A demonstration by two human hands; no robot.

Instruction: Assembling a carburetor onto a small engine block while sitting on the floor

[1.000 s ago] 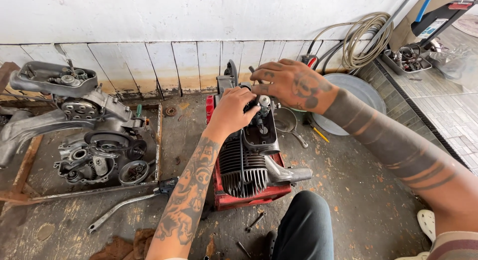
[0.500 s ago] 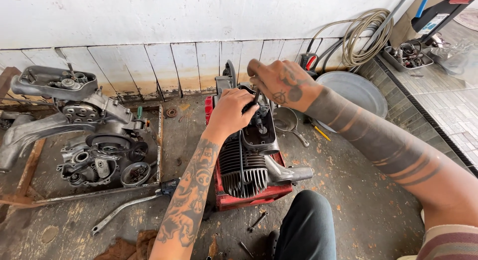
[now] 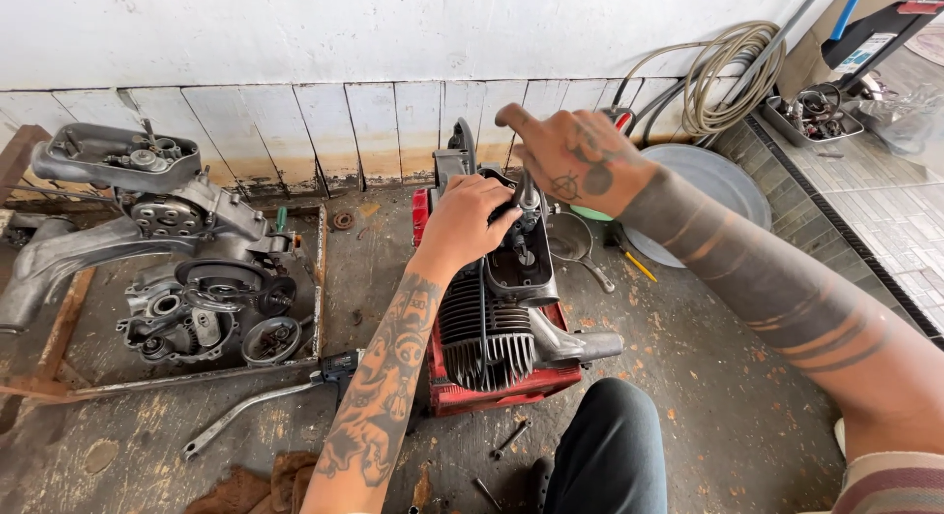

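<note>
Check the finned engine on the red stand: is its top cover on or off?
Off. The engine sits with its top cavity exposed, dark inside, while the left hand grips its upper edge and the right hand holds a tool above.

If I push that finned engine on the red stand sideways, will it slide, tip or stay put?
Probably stays put: the engine is a bulky block of finned metal, so likely heavy for its size. It sits taller than the narrow red stand under it, so a high push might tip it. The left hand presses on its top, and the surfaces look oily, perhaps slippery.
</note>
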